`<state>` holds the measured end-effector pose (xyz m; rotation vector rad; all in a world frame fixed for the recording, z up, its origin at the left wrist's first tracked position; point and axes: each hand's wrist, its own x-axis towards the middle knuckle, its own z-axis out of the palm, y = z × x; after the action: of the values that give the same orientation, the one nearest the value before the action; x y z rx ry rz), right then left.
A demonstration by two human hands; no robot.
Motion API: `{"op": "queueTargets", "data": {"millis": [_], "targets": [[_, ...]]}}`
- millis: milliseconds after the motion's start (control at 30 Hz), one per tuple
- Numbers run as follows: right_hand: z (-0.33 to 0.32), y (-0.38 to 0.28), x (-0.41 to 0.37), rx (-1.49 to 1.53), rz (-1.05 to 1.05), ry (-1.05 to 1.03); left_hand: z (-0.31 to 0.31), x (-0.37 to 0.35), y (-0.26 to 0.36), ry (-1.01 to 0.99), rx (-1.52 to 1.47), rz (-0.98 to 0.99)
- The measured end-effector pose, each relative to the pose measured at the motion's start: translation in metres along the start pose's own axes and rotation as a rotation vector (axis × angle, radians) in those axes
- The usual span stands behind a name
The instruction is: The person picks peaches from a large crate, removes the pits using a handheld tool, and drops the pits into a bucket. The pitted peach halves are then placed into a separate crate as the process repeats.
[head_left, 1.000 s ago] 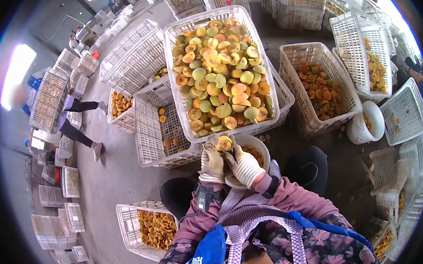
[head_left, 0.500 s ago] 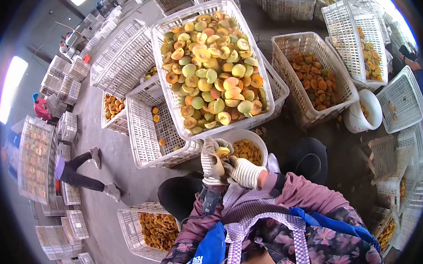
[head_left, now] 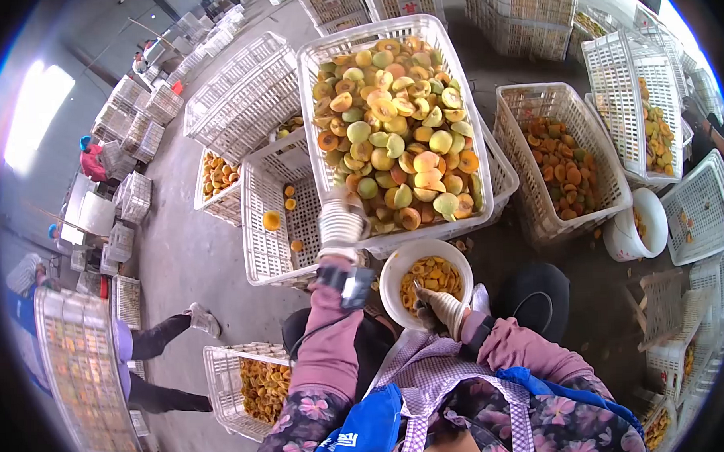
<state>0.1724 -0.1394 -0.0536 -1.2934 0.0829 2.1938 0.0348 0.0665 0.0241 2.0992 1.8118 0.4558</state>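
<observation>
My left hand (head_left: 343,219), in a striped knit glove with dark palm, is smeared by motion at the front left edge of the raised white crate (head_left: 308,92). Halved apricots (head_left: 394,129), yellow-green to orange, fill that crate. My right hand (head_left: 443,309), gloved too, has its fingers closed over the rim of a white bucket (head_left: 386,285). A small thin tool (head_left: 417,285) pokes out from its fingertips. Orange fruit pieces (head_left: 434,275) lie in the bucket. To the left, a single apricot half (head_left: 272,221) shows against a white crate (head_left: 256,265) with a few other pieces inside.
A crate of darker halves (head_left: 572,195) stands at right, beside another white bucket (head_left: 653,232). A crate of orange pieces (head_left: 224,390) sits by my left leg. On the left, a person (head_left: 154,337) is partly behind a carried crate (head_left: 84,371). Stacked crates (head_left: 522,21) stand behind.
My hands have parted: the left, which held a fruit piece, went up and left; the right went down to the bucket. An apricot half now shows over the left crate. The walking person shifted.
</observation>
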Motion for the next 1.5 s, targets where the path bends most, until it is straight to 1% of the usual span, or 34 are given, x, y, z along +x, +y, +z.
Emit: {"op": "queueTargets", "data": {"millis": [33,100,133,167,200,233,300,367,400,433,500,533,567,633,700,733,767,833,867,933,967,1000,1033,1067,1100,1133,1167,1233,1267,1300,1367,1400,1467,1500], "targets": [[0.0,0.001,0.001,-0.053,-0.059,0.053,0.032,0.013,-0.024,0.202,0.302,0.41],[0.007,-0.005,-0.01,-0.112,-0.116,0.11,0.029,0.016,-0.011,0.206,0.341,0.278],[0.013,-0.013,-0.022,-0.15,-0.203,0.092,0.022,0.017,-0.005,0.16,0.208,0.171],[0.018,-0.017,-0.03,-0.188,-0.287,0.075,0.017,0.012,-0.003,0.163,0.174,0.188],[0.014,-0.017,-0.014,-0.161,-0.44,0.034,0.013,-0.005,0.004,0.105,-0.488,0.066],[0.019,-0.022,-0.012,-0.155,-0.445,0.038,0.013,-0.027,0.01,0.03,-1.144,-0.067],[0.032,-0.034,-0.01,-0.315,-0.827,0.112,0.034,-0.073,0.013,-0.079,-1.631,0.025],[0.046,-0.041,-0.022,-0.606,-0.962,0.223,0.047,-0.097,0.018,-0.14,-1.643,-0.082],[0.045,-0.038,-0.013,-0.672,-1.007,0.243,0.057,-0.107,0.018,-0.1,-1.652,-0.002],[0.043,-0.035,-0.01,-0.675,-1.004,0.238,0.056,-0.114,0.013,-0.216,-1.841,-0.1],[0.038,-0.03,-0.007,-1.011,-0.983,0.353,0.077,-0.107,-0.018,-0.503,-2.077,-0.039],[0.044,-0.028,-0.022,-1.015,-0.997,0.354,0.089,-0.106,-0.027,-0.5,-2.08,-0.04],[0.046,-0.027,-0.027,-1.017,-0.996,0.357,0.093,-0.106,-0.027,-0.491,-2.035,-0.13],[0.046,-0.025,-0.032,-1.175,-1.093,0.453,0.103,-0.112,-0.026,-0.494,-1.986,-0.219],[0.042,-0.021,-0.024,-1.178,-1.081,0.466,0.09,-0.128,-0.003,0.086,-1.121,-0.013],[0.042,-0.02,-0.021,-1.176,-0.978,0.473,0.091,-0.125,-0.001,-0.006,-1.453,-0.278],[0.042,-0.018,-0.017,-1.171,-0.875,0.479,0.084,-0.128,0.006,-0.008,-1.451,-0.278],[0.03,-0.008,0.0,-1.141,-0.97,0.479,0.064,-0.136,0.027,0.033,-1.412,-0.25],[0.028,-0.007,-0.001,-1.171,-1.05,0.378,0.066,-0.14,0.022,0.074,-1.257,0.012],[0.023,-0.005,-0.005,-1.323,-1.204,0.261,0.07,-0.14,0.014,0.042,-1.336,-0.025],[0.01,0.004,0.028,-1.272,-1.193,0.145,0.071,-0.141,0.016,0.012,-1.417,-0.064],[0.023,-0.007,0.003,-1.55,-1.035,0.212,0.061,-0.146,0.027,0.121,-1.266,0.14],[0.037,-0.02,-0.021,-1.807,-0.846,0.28,0.068,-0.143,0.017,0.168,-1.024,0.207],[0.034,-0.021,-0.012,-1.289,-0.898,0.259,0.07,-0.147,0.02,0.206,-0.963,0.183],[0.039,-0.024,-0.019,-1.078,-0.94,0.266,0.071,-0.151,0.024,0.248,-0.902,0.16],[0.036,-0.02,-0.011,-0.995,-1.05,0.252,0.069,-0.15,0.024,0.122,-1.167,0.054],[0.036,-0.016,-0.002,-0.92,-1.159,0.223,0.077,-0.15,0.02,0.13,-1.332,-0.026],[0.046,-0.039,-0.06,-0.565,-0.469,-0.155,0.063,-0.148,0.018,-0.067,-1.764,-0.198],[0.049,-0.035,-0.062,-0.542,-0.51,-0.134,0.061,-0.148,0.024,0.017,-1.714,-0.222],[0.047,-0.023,-0.043,-0.62,-0.831,-0.072,0.063,-0.151,0.031,0.202,-1.35,-0.005],[0.045,-0.012,-0.02,-1.083,-1.197,0.167,0.049,-0.149,0.025,0.107,-1.249,0.164],[0.046,-0.016,-0.026,-1.084,-1.197,0.164,0.05,-0.147,0.019,0.111,-1.249,0.164],[0.05,-0.028,-0.046,-0.715,-0.464,-0.113,0.052,-0.144,0.01,-0.041,-1.438,0.133],[0.054,-0.028,-0.048,-0.712,-0.467,-0.111,0.051,-0.145,0.013,-0.045,-1.437,0.136]]}}
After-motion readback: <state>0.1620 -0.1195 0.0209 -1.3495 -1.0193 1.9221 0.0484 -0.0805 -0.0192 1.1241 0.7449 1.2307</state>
